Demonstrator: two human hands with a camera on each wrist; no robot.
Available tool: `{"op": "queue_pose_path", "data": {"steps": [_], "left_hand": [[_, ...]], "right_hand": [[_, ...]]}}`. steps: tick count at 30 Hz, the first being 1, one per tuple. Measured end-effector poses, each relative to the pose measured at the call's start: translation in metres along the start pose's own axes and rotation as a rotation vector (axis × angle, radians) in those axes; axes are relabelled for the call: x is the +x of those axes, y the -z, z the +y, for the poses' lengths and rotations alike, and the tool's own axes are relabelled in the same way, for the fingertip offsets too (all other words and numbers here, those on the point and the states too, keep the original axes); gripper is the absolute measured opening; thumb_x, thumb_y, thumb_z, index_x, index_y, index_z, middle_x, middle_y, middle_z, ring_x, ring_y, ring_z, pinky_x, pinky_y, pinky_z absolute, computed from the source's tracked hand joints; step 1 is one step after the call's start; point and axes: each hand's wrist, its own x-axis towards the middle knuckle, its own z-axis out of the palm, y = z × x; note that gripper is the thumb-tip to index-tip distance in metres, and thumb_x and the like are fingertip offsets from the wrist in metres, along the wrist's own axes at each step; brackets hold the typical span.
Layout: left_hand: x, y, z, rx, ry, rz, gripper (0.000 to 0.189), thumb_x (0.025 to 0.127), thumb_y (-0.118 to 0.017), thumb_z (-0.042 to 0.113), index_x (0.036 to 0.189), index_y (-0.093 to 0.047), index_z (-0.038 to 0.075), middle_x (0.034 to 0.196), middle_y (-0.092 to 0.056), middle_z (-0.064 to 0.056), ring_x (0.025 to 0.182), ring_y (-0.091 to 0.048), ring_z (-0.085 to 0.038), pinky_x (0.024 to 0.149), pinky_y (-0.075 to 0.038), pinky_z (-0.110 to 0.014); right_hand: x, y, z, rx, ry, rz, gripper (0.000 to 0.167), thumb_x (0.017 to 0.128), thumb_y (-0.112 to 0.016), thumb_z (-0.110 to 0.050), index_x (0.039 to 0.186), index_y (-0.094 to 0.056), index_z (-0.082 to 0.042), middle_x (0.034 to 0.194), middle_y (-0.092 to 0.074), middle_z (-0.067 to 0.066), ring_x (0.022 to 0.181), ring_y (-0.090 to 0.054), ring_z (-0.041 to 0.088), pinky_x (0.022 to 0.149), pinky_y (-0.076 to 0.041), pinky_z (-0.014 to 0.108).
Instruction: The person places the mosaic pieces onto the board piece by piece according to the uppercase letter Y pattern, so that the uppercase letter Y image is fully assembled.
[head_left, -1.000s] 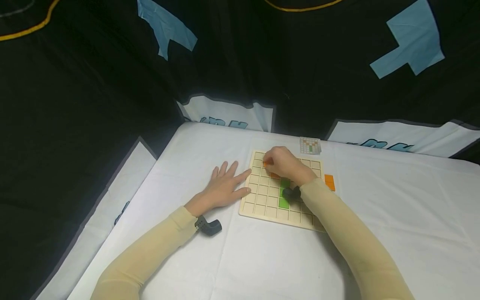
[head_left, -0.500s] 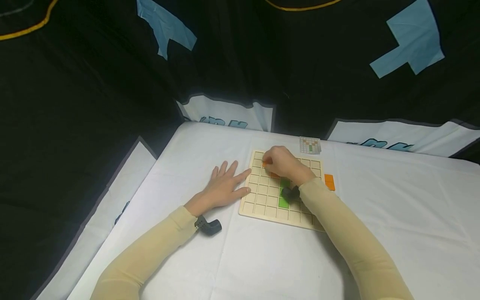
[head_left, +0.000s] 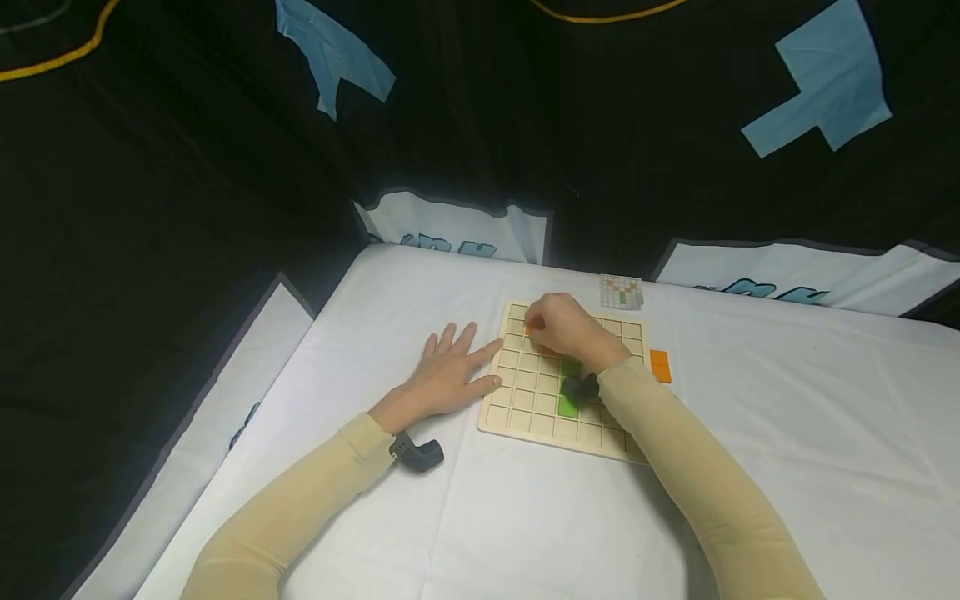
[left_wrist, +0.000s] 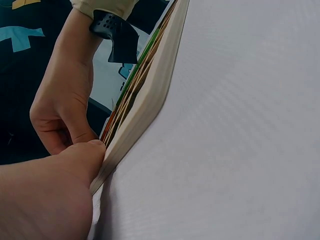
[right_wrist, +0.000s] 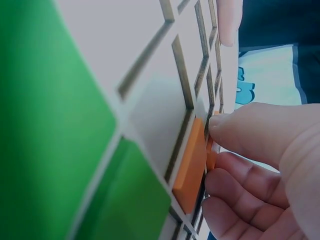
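A pale wooden grid board [head_left: 517, 421] lies on the white-covered table. At its upper-left part my right hand [head_left: 566, 325] pinches a small orange square tile [right_wrist: 212, 156] between thumb and fingers, right at the grid surface. Whether that tile is fully seated in its cell I cannot tell. Another orange tile [right_wrist: 191, 167] sits in a cell close by, and green tiles [head_left: 567, 407] lie in a column below, partly hidden by the wrist camera. My left hand [head_left: 447, 373] rests flat with spread fingers, its thumb and index fingertip touching the board's left edge.
Two orange tiles [head_left: 660, 367] lie together on the table just right of the board. Behind the board, near the table's far edge, is a small card [head_left: 621, 292] printed with a coloured grid. A black curtain [head_left: 480, 125] hangs beyond the table.
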Motion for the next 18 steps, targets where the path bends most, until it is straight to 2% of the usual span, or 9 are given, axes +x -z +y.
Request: {"op": "queue_pose_path", "data": {"steps": [10, 12, 18], "left_hand": [[0.0, 0.001, 0.002, -0.002, 0.002, 0.0, 0.067, 0.103, -0.044, 0.058, 0.162, -0.029, 0.03, 0.171, -0.009, -0.021, 0.157, 0.0, -0.051, 0.125, -0.001, -0.068], [-0.001, 0.001, 0.003, -0.002, 0.003, 0.0, 0.067, 0.103, -0.044, 0.058, 0.162, -0.03, 0.03, 0.171, -0.009, -0.021, 0.157, 0.0, -0.051, 0.125, -0.002, -0.068], [-0.001, 0.001, 0.003, 0.006, 0.007, 0.001, 0.067, 0.103, -0.044, 0.058, 0.162, -0.03, 0.03, 0.171, -0.01, -0.021, 0.157, -0.001, -0.05, 0.125, -0.002, -0.068]], "right_hand": [[-0.002, 0.001, 0.003, -0.025, 0.044, 0.021, 0.009, 0.087, -0.068, -0.004, 0.09, -0.076, -0.008, 0.091, -0.072, 0.007, 0.089, -0.059, 0.023, 0.09, -0.053, 0.04], [-0.003, 0.002, 0.003, -0.013, 0.038, 0.024, 0.011, 0.088, -0.069, -0.004, 0.095, -0.077, -0.007, 0.096, -0.074, 0.008, 0.092, -0.061, 0.024, 0.093, -0.055, 0.04], [-0.013, 0.009, 0.004, 0.023, 0.008, 0.03, 0.03, 0.09, -0.072, -0.007, 0.119, -0.074, 0.001, 0.116, -0.075, 0.016, 0.108, -0.068, 0.028, 0.101, -0.056, 0.044]]}}
